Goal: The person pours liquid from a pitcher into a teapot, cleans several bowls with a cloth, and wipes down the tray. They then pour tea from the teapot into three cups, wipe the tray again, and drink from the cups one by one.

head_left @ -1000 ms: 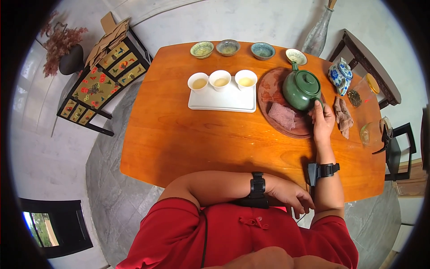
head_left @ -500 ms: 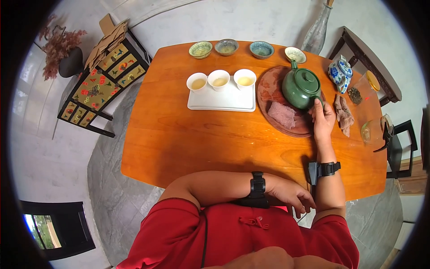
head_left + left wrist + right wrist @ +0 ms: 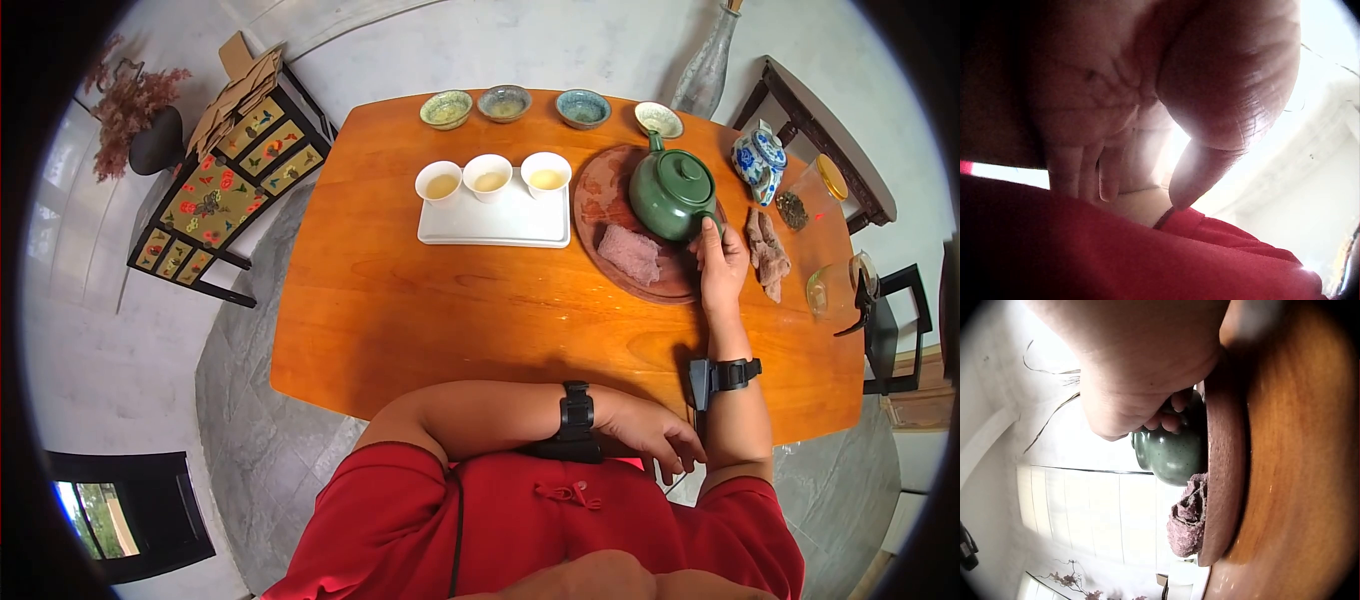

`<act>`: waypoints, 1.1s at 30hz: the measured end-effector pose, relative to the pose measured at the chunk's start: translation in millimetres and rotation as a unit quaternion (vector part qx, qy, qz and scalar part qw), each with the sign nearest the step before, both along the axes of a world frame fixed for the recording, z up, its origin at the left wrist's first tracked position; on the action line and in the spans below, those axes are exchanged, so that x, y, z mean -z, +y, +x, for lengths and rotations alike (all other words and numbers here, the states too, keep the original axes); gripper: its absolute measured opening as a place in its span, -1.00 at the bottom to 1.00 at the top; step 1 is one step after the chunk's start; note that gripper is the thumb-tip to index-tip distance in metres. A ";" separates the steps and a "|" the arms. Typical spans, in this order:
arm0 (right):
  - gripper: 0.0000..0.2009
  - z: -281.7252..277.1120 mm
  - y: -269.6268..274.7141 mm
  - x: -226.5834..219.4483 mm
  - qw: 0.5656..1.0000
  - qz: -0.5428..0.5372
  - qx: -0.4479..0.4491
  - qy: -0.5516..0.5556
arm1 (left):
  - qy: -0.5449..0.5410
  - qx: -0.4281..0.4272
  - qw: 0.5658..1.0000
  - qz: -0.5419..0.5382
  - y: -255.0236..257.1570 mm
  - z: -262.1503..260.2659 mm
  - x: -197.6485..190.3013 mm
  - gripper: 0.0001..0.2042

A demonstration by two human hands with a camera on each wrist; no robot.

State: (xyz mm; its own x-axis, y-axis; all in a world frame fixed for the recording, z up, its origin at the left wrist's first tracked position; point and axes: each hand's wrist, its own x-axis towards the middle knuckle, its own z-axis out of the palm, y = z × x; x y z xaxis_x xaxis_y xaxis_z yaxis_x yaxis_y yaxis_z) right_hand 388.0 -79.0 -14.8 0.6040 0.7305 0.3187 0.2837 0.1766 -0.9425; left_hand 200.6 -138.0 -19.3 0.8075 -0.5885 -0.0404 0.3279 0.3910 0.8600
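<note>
A green lidded teapot (image 3: 672, 198) stands on a round reddish-brown tray (image 3: 602, 185), its spout toward the far side. My right hand (image 3: 722, 268) grips its handle, thumb on top; in the right wrist view the fingers curl round behind the teapot's body (image 3: 1169, 453). Beside the teapot on the tray lies a folded pinkish cloth (image 3: 630, 256). My left hand (image 3: 650, 435) hangs loosely in front of the red shirt, near the right forearm, holding nothing. From the left wrist view, its palm (image 3: 1091, 94) and relaxed fingers show above red fabric.
Three white cups of pale tea, one a middle cup (image 3: 489, 180), sit on a white rectangular tray (image 3: 495, 228). Several glazed bowls, including a blue one (image 3: 583, 109), line the far edge. At right are a blue-and-white pot (image 3: 760, 162), brown cloth (image 3: 767, 255), tea jar (image 3: 812, 195) and glass pitcher (image 3: 835, 290).
</note>
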 end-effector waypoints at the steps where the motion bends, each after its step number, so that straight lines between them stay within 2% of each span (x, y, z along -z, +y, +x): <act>1: -0.72 0.2 0.7 -0.3 1.000 0.002 0.000 -0.002 | -0.002 -0.002 1.000 0.000 0.2 0.1 -0.4 -0.47; 33: -0.69 -3.3 1.0 -2.7 1.000 0.009 0.009 0.022 | -0.004 -0.001 1.000 0.009 1.3 0.5 -0.1 -0.47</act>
State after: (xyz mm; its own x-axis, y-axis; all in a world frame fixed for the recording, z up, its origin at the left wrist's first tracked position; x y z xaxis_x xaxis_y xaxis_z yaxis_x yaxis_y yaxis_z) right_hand 384.7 -78.1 -12.1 0.6307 0.7136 0.3050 0.2451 0.1898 -0.9507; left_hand 201.1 -136.7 -19.2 0.8091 -0.5860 -0.0447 0.3198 0.3753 0.8700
